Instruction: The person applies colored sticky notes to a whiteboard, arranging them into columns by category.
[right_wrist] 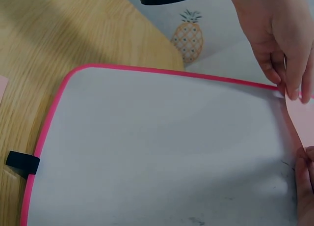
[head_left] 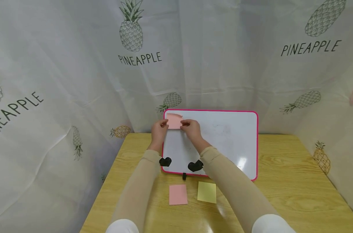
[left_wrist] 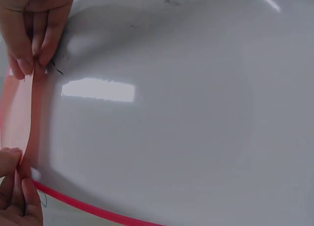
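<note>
Both hands hold a pink sticky note [head_left: 174,122] at the upper left of a whiteboard [head_left: 223,145] with a pink frame. My left hand [head_left: 158,133] pinches its left edge between thumb and fingers, beside the board's left frame. On the right edge, my right hand [head_left: 193,130] pinches it the same way. The note's upper edge curls a little in the head view. In the left wrist view the note [left_wrist: 17,113] stretches between the two hands, its lower edge standing off the board's surface.
Nearer on the wooden table [head_left: 293,181] lie a pink sticky-note pad [head_left: 178,194] and a yellow one [head_left: 207,192]. A small black tab [head_left: 184,176] sits on the board's lower frame. Behind hangs a pineapple-print curtain [head_left: 211,64]. Black heart-shaped pieces [head_left: 195,165] show by the wrists.
</note>
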{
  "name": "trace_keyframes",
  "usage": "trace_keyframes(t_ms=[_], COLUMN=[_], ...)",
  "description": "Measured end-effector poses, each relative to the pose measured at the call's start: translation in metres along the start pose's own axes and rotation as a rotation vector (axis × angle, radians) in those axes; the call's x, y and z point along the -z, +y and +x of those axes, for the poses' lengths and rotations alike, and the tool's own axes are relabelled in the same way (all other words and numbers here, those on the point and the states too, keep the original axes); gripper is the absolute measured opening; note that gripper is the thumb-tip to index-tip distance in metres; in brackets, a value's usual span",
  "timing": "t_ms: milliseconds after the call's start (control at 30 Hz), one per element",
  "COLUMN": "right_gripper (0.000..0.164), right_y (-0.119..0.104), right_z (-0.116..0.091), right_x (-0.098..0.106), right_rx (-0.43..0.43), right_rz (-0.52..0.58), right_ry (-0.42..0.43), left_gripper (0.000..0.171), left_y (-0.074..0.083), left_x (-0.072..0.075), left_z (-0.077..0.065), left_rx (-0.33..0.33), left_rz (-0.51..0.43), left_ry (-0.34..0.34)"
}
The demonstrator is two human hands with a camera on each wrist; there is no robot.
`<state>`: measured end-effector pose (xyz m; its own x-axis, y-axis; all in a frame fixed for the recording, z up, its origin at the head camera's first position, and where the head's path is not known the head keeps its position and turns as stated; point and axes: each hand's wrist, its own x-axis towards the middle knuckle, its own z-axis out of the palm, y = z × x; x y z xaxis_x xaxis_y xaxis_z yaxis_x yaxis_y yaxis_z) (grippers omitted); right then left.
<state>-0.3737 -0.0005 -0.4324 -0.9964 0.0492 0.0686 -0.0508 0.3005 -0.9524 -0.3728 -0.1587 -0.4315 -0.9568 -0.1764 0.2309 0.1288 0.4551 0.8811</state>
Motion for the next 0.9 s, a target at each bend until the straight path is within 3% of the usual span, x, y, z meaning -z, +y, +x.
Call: trace_keyframes(t_ms=[133, 200, 267, 467, 533, 633, 900], right_gripper=[0.024, 0.023, 0.023, 0.024, 0.024, 0.025, 0.025], right_y=[0.0, 0.0, -0.001, -0.002, -0.003, -0.005, -0.006], right_z=[0.001, 0.001, 0.0, 0.0, 0.0, 0.0, 0.001], right_x=[-0.002, -0.003, -0.003, -0.002, -0.002, -0.002, -0.003], right_rx=[0.014, 0.02, 0.022, 0.023, 0.024, 0.025, 0.044], right_rz=[-0.027, -0.034, -0.036, -0.059, -0.072, -0.095, -0.148], right_ry=[0.012, 0.016, 0.017, 0.017, 0.015, 0.007, 0.008], left_gripper=[0.029, 0.03, 0.034, 0.049, 0.053, 0.056, 0.06], left_y=[0.0, 0.0, 0.0, -0.01, -0.014, -0.018, -0.018], left_x=[0.001, 0.002, 0.003, 0.003, 0.003, 0.002, 0.003], left_z=[-0.001, -0.001, -0.002, -0.002, -0.001, 0.0, 0.005], left_rx=[-0.04, -0.099, -0.182, -0.518, -0.58, -0.588, -0.476], left_rz=[0.07, 0.166, 0.285, 0.675, 0.766, 0.853, 0.932], left_ry=[0.005, 0.011, 0.02, 0.024, 0.012, -0.018, -0.117])
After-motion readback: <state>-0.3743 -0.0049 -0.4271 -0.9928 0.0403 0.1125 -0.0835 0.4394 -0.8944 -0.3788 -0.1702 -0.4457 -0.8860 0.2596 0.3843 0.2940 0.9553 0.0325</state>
